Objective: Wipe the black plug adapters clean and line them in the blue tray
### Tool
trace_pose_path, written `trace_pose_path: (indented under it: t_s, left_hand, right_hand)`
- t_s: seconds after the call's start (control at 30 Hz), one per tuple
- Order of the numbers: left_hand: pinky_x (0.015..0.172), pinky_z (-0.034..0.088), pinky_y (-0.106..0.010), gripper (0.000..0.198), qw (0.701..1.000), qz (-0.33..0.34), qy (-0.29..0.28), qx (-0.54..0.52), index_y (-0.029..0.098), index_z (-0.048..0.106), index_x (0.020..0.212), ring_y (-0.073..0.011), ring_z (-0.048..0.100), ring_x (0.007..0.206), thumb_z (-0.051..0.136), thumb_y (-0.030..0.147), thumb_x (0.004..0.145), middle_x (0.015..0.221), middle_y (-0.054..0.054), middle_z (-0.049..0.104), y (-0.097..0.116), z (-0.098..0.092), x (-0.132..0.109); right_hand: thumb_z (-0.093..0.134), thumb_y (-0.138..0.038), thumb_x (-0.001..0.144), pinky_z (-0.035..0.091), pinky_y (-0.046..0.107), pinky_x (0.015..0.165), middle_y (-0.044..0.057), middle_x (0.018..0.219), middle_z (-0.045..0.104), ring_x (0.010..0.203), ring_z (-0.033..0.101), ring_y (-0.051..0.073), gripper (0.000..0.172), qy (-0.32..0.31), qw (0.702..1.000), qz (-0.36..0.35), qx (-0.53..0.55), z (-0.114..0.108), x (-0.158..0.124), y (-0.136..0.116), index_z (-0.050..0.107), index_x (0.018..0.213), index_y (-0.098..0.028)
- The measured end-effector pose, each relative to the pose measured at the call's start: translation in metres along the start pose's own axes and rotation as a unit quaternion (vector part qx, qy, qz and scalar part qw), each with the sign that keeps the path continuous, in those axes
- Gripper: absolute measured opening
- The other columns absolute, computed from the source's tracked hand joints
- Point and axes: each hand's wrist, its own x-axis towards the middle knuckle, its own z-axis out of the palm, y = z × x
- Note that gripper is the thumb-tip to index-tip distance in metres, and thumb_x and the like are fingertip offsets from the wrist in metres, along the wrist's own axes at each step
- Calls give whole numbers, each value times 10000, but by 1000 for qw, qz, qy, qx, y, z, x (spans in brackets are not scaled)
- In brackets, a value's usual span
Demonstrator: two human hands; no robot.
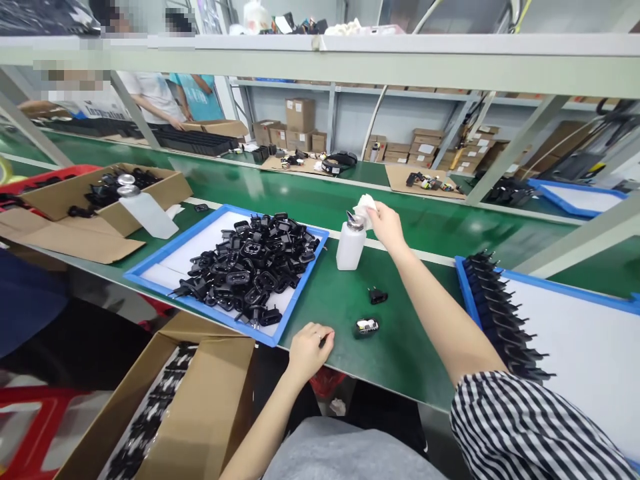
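My right hand (pixel 386 225) is stretched forward and pinches a small white cloth (pixel 365 204) against the metal top of a white dispenser bottle (pixel 350 243) standing on the green bench. My left hand (pixel 309 348) rests curled in a loose fist at the near edge of the bench; whether it holds anything I cannot make out. Two black plug parts (pixel 377 295) (pixel 367 327) lie loose on the bench between my hands. A blue-rimmed tray (pixel 150 277) to the left holds a heap of several black plug parts (pixel 253 267).
A second blue-rimmed tray (pixel 575 347) at the right carries a row of black parts (pixel 500 313) along its left edge. Open cardboard boxes stand below left (pixel 200 407) and far left (pixel 107 193), next to another white bottle (pixel 145 210). Other people work at the far left behind the bench.
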Motion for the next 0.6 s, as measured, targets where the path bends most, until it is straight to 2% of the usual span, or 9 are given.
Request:
trace_pose_path:
  t_s: [0.17,0.23,0.6]
  left_hand:
    - [558,389,-221,188,1000,6,0,12,176,570,683,-117,498,588,409,205,775,615,5,589,-1,1,0]
    - [554,386,-220,185,1000,9,-2,15,179,569,683,-117,496,587,410,206,775,604,6,583,-1,1,0]
    - [538,379,-227,177,1000,14,1,22,179,563,682,-121,490,575,413,199,772,582,7,567,-1,0,0]
  right_hand:
    - [309,-214,777,383,354,740,67,981,597,859,538,234,334,-28,992,-123,-18,13,-8,2,527,1026,-170]
    - [295,-202,779,373,366,771,74,1029,573,910,519,235,347,-37,988,-149,-32,15,-10,5,518,1041,-157]
    - [263,-183,766,374,394,816,87,1083,536,1016,461,226,379,-1,987,-155,-35,26,-15,11,494,1065,-153]
